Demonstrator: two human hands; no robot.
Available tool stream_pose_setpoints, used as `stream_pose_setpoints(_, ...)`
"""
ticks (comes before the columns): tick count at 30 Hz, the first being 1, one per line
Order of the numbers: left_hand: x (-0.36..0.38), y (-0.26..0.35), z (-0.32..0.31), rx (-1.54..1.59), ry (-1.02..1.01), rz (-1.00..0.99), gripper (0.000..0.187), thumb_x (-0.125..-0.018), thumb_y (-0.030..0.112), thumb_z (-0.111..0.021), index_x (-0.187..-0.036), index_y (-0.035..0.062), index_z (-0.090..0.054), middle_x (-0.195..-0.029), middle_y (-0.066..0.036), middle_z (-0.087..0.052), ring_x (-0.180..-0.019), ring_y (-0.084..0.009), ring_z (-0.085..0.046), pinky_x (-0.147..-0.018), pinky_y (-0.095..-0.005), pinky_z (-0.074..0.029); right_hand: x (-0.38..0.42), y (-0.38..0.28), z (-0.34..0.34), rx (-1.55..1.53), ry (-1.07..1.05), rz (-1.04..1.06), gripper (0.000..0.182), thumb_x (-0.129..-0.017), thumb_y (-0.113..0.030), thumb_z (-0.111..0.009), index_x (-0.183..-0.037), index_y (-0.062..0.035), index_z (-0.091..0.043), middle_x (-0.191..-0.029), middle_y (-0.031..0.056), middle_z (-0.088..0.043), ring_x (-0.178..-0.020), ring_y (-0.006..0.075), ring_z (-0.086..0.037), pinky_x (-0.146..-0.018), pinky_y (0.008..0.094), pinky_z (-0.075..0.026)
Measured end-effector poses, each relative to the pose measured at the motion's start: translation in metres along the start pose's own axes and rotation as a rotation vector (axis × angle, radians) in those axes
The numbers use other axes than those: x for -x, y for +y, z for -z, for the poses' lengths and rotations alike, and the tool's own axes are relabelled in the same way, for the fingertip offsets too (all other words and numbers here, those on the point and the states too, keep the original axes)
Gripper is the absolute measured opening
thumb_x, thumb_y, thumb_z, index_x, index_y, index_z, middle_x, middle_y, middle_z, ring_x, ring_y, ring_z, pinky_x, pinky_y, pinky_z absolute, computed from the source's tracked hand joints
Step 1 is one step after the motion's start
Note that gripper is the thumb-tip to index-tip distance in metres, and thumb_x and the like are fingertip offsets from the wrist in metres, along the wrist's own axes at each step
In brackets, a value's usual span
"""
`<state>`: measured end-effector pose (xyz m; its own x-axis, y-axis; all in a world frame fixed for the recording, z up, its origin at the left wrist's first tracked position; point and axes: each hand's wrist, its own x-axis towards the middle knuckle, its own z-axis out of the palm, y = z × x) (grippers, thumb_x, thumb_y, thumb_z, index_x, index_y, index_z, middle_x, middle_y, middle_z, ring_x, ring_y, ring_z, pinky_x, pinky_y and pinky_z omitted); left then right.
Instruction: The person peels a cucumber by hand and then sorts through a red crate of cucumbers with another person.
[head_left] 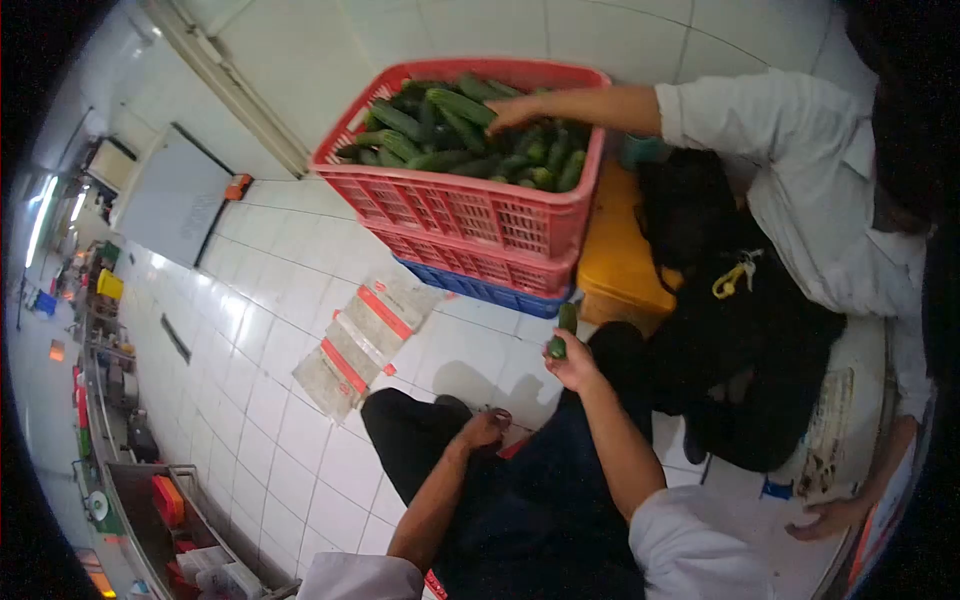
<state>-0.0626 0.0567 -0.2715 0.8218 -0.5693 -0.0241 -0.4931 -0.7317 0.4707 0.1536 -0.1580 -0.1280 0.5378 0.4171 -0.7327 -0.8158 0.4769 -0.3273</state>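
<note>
- Cucumber (568,318) sits in the right hand (574,366), near the stacked crates, fingers closed around it; a loose hold could let it slip to the tiled floor (258,400).
- The left hand (484,430) hangs near the knee, fingers curled; I cannot tell whether they pinch anything, so something small could drop unnoticed.
- Heaped cucumbers (400,122) fill the upper red crate (450,188); the co-worker's hand (515,112) among them could nudge one over the rim.
</note>
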Motion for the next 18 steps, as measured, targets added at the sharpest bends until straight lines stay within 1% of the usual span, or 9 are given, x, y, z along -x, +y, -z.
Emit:
stream_pose_setpoints(1, 0.003, -0.012, -0.021, -0.19, -0.066, -0.001, 0.033, -0.083, 0.018, -0.058, -0.112, 0.0027, -0.061, -0.107, -0.014, -0.066, -0.093, -0.0305, -0.067, -0.082, -0.0387, -0.054, 0.003, -0.001, 0.002, 0.061, -0.108, -0.016, 0.026, -0.084, -0.027, -0.069, -0.095, -0.0103, -0.051, -0.076, 0.0053, -0.059, -0.065, 0.0179, -0.058, -0.053, 0.0305, -0.046)
stream_pose_setpoints(3, -0.007, -0.001, 0.004, -0.162, 0.08, 0.004, 0.031, -0.086, 0.019, -0.057, -0.112, 0.0024, -0.061, -0.106, -0.014, -0.066, -0.089, -0.0297, -0.067, -0.079, -0.0401, -0.055, 0.02, -0.01, -0.014, 0.201, -0.19, -0.041, 0.026, -0.087, -0.027, -0.067, -0.102, -0.0106, -0.054, -0.078, 0.0037, -0.06, -0.064, 0.0151, -0.058, -0.052, 0.0282, -0.046)
stream_pose_setpoints(7, -0.012, 0.012, 0.015, 0.602, 0.046, 0.38, 0.031, -0.094, 0.024, -0.053, -0.113, 0.0013, -0.06, -0.092, -0.014, -0.069, -0.084, -0.0244, -0.068, -0.077, -0.0392, -0.054, 0.054, -0.012, -0.037, 0.479, -0.404, 0.12, 0.036, -0.088, -0.029, -0.066, -0.117, -0.0091, -0.055, -0.089, 0.0047, -0.058, -0.07, 0.0146, -0.055, -0.061, 0.0289, -0.047)
stream_pose_setpoints(9, -0.019, 0.018, 0.034, 0.731, -0.077, 0.59, 0.032, -0.094, 0.024, -0.053, -0.117, 0.0016, -0.06, -0.103, -0.013, -0.065, -0.096, -0.0249, -0.063, -0.086, -0.0386, -0.05, 0.064, -0.009, -0.045, 0.247, -0.607, 0.121, 0.037, -0.089, -0.03, -0.066, -0.118, -0.0097, -0.055, -0.089, 0.0046, -0.057, -0.072, 0.0148, -0.053, -0.064, 0.0294, -0.045)
stream_pose_setpoints(11, -0.025, 0.028, 0.048, 0.728, -0.227, 0.757, 0.036, -0.092, 0.02, -0.054, -0.122, 0.0022, -0.06, -0.13, -0.012, -0.057, -0.123, -0.028, -0.052, -0.104, -0.0382, -0.042, 0.08, -0.005, -0.054, 0.033, -0.721, 0.076, 0.038, -0.09, -0.033, -0.065, -0.119, -0.0101, -0.055, -0.088, 0.0046, -0.056, -0.075, 0.0149, -0.052, -0.066, 0.0298, -0.044)
stream_pose_setpoints(13, -0.015, 0.013, 0.03, 0.87, -0.166, 0.631, 0.033, -0.088, 0.015, -0.06, -0.118, 0.0033, -0.062, -0.122, -0.012, -0.062, -0.119, -0.0291, -0.055, -0.103, -0.0369, -0.044, 0.091, -0.014, -0.069, -0.155, -0.76, -0.006, 0.039, -0.091, -0.036, -0.064, -0.119, -0.0105, -0.055, -0.088, 0.0048, -0.056, -0.077, 0.015, -0.051, -0.068, 0.0302, -0.043)
stream_pose_setpoints(14, -0.008, 0.005, 0.019, 0.909, -0.138, 0.54, 0.033, -0.086, 0.013, -0.062, -0.117, 0.0036, -0.062, -0.12, -0.013, -0.063, -0.119, -0.0297, -0.055, -0.102, -0.0369, -0.044, 0.088, -0.015, -0.065, -0.14, -0.659, 0.013, 0.039, -0.09, -0.038, -0.065, -0.118, -0.0113, -0.055, -0.087, 0.0045, -0.055, -0.075, 0.0148, -0.051, -0.066, 0.0295, -0.043)
stream_pose_setpoints(16, -0.013, 0.008, 0.022, 0.315, -0.23, 0.279, 0.034, -0.082, 0.013, -0.065, -0.114, 0.0033, -0.061, -0.118, -0.014, -0.064, -0.117, -0.0306, -0.056, -0.101, -0.0394, -0.045, 0.064, -0.016, -0.055, -0.106, -0.469, 0.052, 0.04, -0.089, -0.041, -0.066, -0.115, -0.0128, -0.056, -0.085, 0.0038, -0.055, -0.071, 0.0143, -0.05, -0.062, 0.0281, -0.042)
stream_pose_setpoints(18, -0.012, -0.003, 0.009, 0.292, -0.199, 0.221, 0.031, -0.081, 0.015, -0.066, -0.11, 0.0045, -0.063, -0.12, -0.014, -0.063, -0.116, -0.0307, -0.056, -0.101, -0.0404, -0.046, 0.031, -0.011, -0.028, -0.076, -0.236, 0.021, 0.037, -0.088, -0.042, -0.069, -0.109, -0.0142, -0.056, -0.083, 0.0026, -0.054, -0.067, 0.0138, -0.05, -0.058, 0.0267, -0.041)
